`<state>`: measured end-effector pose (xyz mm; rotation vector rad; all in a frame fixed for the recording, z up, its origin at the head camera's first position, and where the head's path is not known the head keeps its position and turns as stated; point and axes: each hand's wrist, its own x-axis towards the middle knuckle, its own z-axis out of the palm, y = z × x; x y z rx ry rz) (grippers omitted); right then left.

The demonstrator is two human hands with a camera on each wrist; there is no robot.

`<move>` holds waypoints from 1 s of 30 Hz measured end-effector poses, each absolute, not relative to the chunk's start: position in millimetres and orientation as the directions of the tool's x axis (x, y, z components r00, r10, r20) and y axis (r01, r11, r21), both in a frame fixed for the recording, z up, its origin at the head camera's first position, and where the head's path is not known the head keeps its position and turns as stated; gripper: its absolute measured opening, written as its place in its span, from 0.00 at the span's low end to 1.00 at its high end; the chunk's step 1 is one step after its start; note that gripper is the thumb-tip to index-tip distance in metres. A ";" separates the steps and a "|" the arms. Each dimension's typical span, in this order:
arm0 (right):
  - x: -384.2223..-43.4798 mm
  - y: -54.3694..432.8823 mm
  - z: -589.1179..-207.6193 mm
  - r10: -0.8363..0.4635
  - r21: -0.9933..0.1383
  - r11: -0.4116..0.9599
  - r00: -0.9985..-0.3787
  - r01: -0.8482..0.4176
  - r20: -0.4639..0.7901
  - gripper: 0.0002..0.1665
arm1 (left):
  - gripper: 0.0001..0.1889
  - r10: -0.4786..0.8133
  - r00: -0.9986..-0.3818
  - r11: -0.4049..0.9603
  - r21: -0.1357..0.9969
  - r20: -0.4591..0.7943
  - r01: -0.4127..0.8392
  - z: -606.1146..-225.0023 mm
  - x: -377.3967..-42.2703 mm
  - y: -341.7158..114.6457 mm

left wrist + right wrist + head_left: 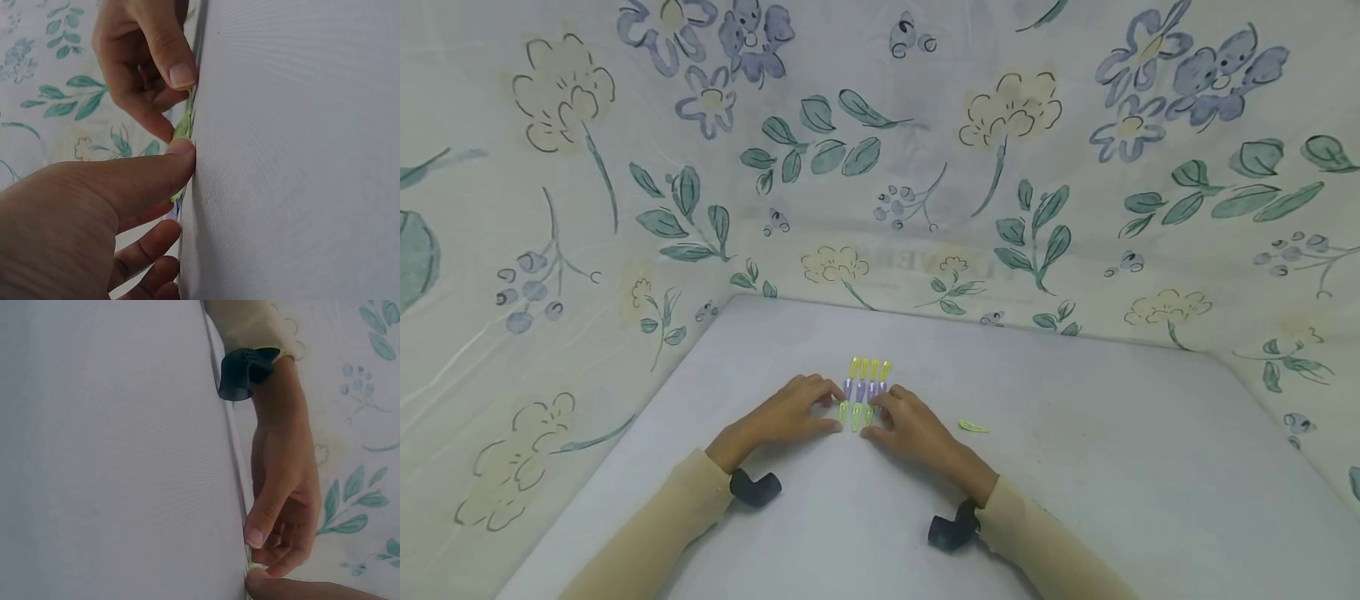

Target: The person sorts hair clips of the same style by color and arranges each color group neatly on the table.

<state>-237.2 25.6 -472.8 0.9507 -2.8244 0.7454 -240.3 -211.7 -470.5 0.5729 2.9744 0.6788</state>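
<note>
Snap hair clips lie in rows on the white table: several yellow hair clips (865,368) at the back, several purple hair clips (861,391) behind three green ones. My left hand (797,408) pinches the leftmost green hair clip (843,413) end to end between thumb and index finger. Likewise, my right hand (913,425) holds the rightmost green hair clip (869,415) of that row, partly covering a purple one. Between them sits the middle green hair clip (856,417). Both wrist views look along the tabletop, where fingers hide most of the clips.
Apart from the rows, a loose green hair clip (973,427) lies to the right of my right hand. The white tabletop (1120,467) ends at a floral sheet (925,242) behind and at both sides. Each wrist wears a dark camera mount (953,528).
</note>
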 end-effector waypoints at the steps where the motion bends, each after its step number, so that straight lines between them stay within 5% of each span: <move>1: -237.4 25.6 -472.4 -0.551 -0.427 0.693 -0.808 -0.581 0.207 0.29 | 0.22 0.360 -0.932 0.837 0.427 0.043 0.343 -470.3 -240.3 -211.8; 10: -240.2 29.2 -459.7 -0.541 -0.556 0.686 -0.840 -0.470 0.043 0.37 | 0.22 0.355 -0.934 0.832 0.442 0.040 0.336 -468.4 -239.2 -211.3; 18: -238.3 43.2 -446.3 -0.569 -0.590 0.652 -0.821 -0.477 0.034 0.32 | 0.21 0.342 -0.939 0.836 0.446 0.031 0.320 -469.8 -238.3 -210.6; 30: -250.4 105.2 -411.0 -0.520 -0.489 0.715 -0.848 -0.500 0.107 0.20 | 0.21 0.350 -0.935 0.831 0.445 0.047 0.334 -469.5 -238.0 -211.6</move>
